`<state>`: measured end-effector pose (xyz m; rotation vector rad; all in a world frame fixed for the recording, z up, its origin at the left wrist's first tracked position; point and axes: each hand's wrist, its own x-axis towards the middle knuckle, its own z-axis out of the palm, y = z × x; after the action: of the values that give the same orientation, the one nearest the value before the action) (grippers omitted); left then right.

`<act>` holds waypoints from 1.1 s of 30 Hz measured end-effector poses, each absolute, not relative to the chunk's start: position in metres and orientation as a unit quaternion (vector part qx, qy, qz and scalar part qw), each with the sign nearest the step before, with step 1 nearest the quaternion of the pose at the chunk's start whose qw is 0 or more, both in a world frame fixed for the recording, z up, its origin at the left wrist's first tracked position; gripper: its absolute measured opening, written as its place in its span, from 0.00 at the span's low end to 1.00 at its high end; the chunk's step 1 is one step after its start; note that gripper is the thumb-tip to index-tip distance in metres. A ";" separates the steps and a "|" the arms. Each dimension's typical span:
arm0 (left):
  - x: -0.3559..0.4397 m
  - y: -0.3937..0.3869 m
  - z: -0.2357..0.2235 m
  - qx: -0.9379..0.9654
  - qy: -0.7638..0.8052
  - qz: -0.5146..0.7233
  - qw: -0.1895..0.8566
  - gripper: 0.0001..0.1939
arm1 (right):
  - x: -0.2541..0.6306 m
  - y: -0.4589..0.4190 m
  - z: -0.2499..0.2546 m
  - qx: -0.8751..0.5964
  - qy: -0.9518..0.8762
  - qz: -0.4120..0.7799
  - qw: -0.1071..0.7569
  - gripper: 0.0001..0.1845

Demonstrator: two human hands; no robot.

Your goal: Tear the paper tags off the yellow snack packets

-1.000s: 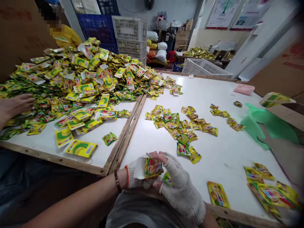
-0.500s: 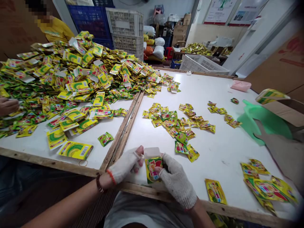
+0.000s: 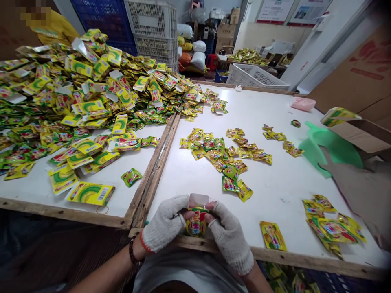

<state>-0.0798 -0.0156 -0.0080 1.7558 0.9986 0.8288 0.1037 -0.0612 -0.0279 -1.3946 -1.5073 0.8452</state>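
Both my hands wear white knitted gloves with bare fingertips. A small yellow-green candy box is held upright between them at the table's front edge, its white top flap raised. My left hand grips its left side, thumb on the front. My right hand grips the right side, thumb and finger near the top. What lies inside the box is hidden. Beyond the hands is a loose cluster of small wrapped candies. A yellow packet lies to the right of my right hand.
A large heap of boxes and packets covers the left table section, past a wooden divider. At right are a green plastic basin, an opened carton and more packets. A white crate stands beyond the far edge.
My left hand has moved from beside the box to gripping it, so both hands now hold it. The view has shifted slightly. The co-worker's hand at far left has left view.
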 end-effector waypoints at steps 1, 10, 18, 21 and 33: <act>-0.080 -0.015 -0.005 0.722 0.398 0.331 0.458 0.08 | 0.104 -0.058 -0.025 -0.564 -0.616 0.328 0.442 0.07; -0.077 -0.017 -0.013 0.661 0.468 0.359 0.465 0.14 | 0.104 -0.046 -0.016 -0.548 -0.647 0.283 0.449 0.13; -0.081 -0.008 0.025 0.695 0.413 0.264 0.526 0.13 | 0.107 -0.045 0.018 -0.521 -0.660 0.346 0.417 0.06; -0.083 0.001 0.034 0.686 0.413 0.226 0.556 0.11 | 0.108 -0.041 0.023 -0.542 -0.646 0.381 0.378 0.05; -0.094 -0.012 0.002 0.833 0.258 0.279 0.401 0.10 | 0.120 -0.055 0.013 -0.440 -0.730 0.371 0.368 0.13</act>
<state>-0.0944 -0.0123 0.0023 2.1072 0.6523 0.7055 0.1197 -0.0550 0.0129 -1.1309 -1.8743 0.9526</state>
